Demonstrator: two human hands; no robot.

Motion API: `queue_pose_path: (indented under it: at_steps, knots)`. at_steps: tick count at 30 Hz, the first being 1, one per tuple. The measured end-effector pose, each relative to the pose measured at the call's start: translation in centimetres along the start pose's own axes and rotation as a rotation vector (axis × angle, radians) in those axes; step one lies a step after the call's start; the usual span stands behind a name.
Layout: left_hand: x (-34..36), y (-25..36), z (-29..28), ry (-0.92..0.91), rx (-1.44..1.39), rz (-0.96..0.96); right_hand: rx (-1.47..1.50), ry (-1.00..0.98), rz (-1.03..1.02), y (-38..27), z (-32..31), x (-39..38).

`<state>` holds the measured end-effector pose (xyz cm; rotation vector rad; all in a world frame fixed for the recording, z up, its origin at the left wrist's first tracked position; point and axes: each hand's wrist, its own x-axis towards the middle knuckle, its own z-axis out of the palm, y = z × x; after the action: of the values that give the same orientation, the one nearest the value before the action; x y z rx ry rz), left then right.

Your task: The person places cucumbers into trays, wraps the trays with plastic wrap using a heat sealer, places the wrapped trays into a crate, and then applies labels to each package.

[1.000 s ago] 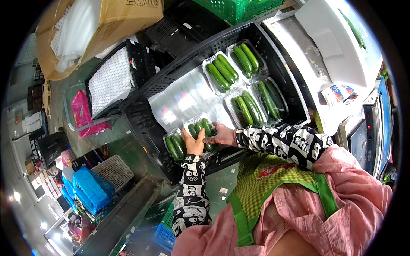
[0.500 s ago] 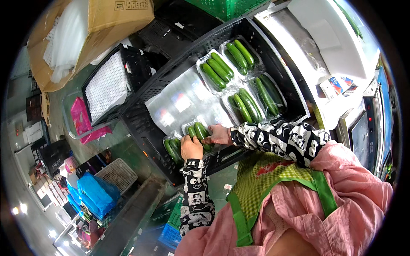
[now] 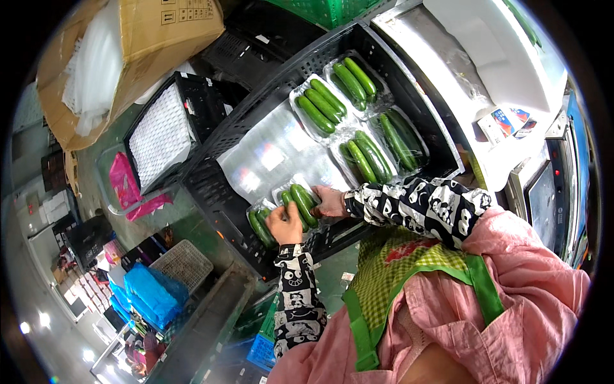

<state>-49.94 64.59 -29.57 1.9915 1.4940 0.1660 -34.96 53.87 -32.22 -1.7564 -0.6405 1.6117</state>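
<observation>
A wrapped pack of cucumbers [image 3: 300, 200] lies at the near side of a large black crate [image 3: 203, 171], between my two hands. My left hand [image 3: 284, 224] grips its near left edge, fingers curled against the wrap. My right hand [image 3: 329, 202] holds the right edge, fingers bent and partly hidden behind it. Just left of my left hand rests another cucumber pack [image 3: 261, 225]. Several more wrapped packs fill the crate's right part, among them a three-cucumber pack [image 3: 320, 105]. A shiny clear sheet [image 3: 272, 153] covers other packs or the crate's bottom; I cannot tell which.
A white machine or counter [image 3: 441, 57] stands against the crate's right side, with a small printed card [image 3: 502, 125] on it. At the upper left are a cardboard box [image 3: 169, 45] and a black crate with white padding [image 3: 160, 134]. Blue bags [image 3: 150, 294] sit lower left.
Both hands have stayed at the same cucumber pack. My fingers have drawn back slightly to its sides, so more of the cucumbers shows. The whole view has shifted a little.
</observation>
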Motion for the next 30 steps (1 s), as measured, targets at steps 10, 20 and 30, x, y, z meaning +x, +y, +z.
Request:
queue_pose_path:
  at_steps: [10,20,30]
  knots:
    - [0.6,1.4,-0.4,-0.263,0.285,0.212,0.122,0.068,-0.099,1.8,2.1,1.1]
    - [0.3,7.7,-0.1,-0.105,0.538,-0.017,-0.168,0.109,-0.036,1.1,1.9,0.0]
    - [-0.6,9.3,2.8,-0.122,0.61,0.382,-1.597,0.212,-0.566,1.1,-8.2,-5.3]
